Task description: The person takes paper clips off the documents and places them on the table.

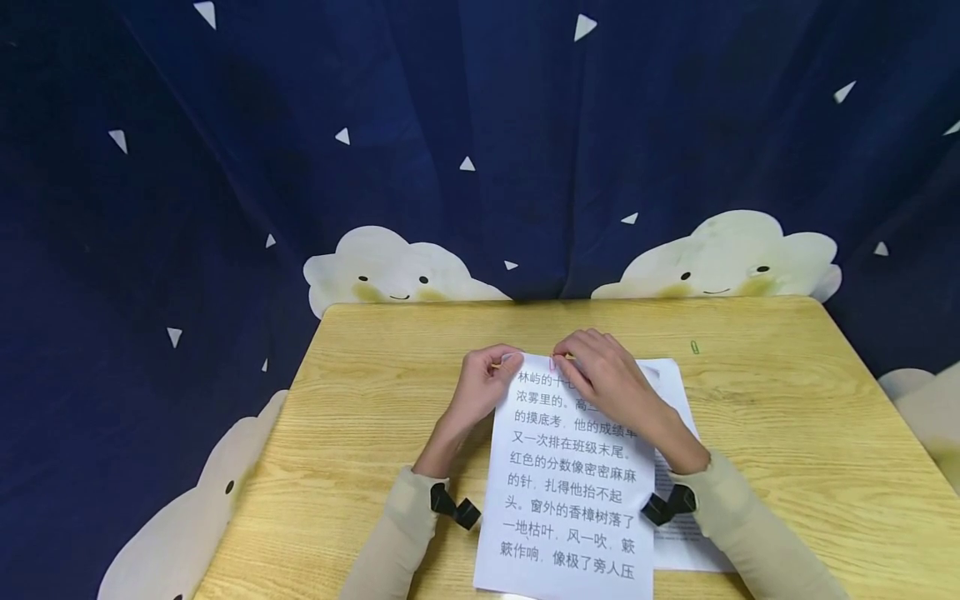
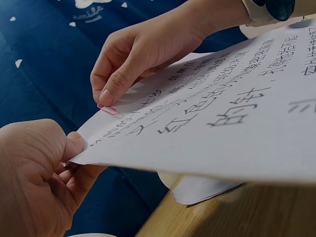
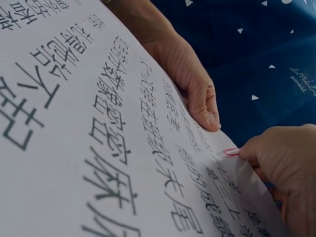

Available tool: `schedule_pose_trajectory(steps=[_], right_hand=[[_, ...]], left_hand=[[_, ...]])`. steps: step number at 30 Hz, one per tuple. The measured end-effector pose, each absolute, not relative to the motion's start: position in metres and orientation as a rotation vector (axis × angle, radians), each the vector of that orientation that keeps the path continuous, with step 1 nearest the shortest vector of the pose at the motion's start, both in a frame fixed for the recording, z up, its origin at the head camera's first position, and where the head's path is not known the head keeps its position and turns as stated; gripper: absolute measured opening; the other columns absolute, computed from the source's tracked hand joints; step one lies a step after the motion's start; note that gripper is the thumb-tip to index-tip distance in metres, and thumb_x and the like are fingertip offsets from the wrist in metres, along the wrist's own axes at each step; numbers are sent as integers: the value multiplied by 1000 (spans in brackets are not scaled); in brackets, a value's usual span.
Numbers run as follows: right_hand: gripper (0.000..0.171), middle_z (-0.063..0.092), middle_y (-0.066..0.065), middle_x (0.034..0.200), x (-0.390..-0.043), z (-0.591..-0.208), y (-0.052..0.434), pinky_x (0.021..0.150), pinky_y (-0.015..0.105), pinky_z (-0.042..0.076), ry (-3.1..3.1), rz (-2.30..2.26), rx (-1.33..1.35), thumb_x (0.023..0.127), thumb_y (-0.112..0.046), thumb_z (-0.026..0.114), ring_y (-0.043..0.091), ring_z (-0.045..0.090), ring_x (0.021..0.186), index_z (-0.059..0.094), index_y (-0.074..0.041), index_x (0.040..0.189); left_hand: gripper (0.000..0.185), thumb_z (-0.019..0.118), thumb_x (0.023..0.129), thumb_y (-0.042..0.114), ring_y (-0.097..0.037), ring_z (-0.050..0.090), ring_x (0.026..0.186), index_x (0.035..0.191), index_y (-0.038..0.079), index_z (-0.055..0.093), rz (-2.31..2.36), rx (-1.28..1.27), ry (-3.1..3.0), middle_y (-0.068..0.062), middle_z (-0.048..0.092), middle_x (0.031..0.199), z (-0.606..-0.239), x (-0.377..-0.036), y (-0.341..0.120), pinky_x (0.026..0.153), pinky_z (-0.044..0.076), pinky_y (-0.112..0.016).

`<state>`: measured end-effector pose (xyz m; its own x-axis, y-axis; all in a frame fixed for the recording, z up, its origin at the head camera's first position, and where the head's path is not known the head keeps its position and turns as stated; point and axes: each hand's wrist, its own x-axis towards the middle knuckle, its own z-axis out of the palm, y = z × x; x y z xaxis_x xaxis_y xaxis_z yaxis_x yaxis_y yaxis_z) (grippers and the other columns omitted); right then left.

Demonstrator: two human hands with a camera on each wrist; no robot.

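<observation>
- Your left hand (image 1: pixel 480 385) pinches the printed sheets' (image 1: pixel 570 492) top-left corner, lifted off the bench (image 1: pixel 360 433).
- Your right hand (image 1: pixel 603 375) fingers (image 2: pixel 111 91) pinch a pink paper clip (image 2: pixel 108 109) on the top edge.
- A green paper clip (image 1: pixel 694 347) lies apart.

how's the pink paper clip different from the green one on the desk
The pink paper clip sits on the top edge of the printed sheets, pinched by the right hand while the left hand grips the corner. The green paper clip lies loose on the bare wooden desk, off to the right, touched by neither hand. They differ in colour. Both look like small wire clips.
</observation>
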<state>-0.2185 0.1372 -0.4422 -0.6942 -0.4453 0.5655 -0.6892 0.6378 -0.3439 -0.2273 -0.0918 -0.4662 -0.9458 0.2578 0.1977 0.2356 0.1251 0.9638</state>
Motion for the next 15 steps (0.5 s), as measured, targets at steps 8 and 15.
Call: schedule_pose_trajectory(steps=[8, 15], right_hand=[[5, 70, 0, 103, -218, -443, 138, 88, 41, 48, -2437, 779, 902, 102, -18, 67, 19, 63, 99, 69, -14, 103], [7, 69, -3, 102, -218, -442, 139, 89, 39, 49, -2448, 793, 902, 104, -20, 63, 17, 62, 99, 68, -16, 101]], left_hand=[[21, 61, 106, 11, -14, 68, 56, 107, -4, 76, 1993, 531, 2331, -19, 75, 88, -466, -227, -92, 50, 55, -27], [21, 61, 106, 11, -14, 68, 57, 107, -4, 76, 1976, 546, 2344, -19, 75, 88, -467, -227, -91, 51, 56, -27]])
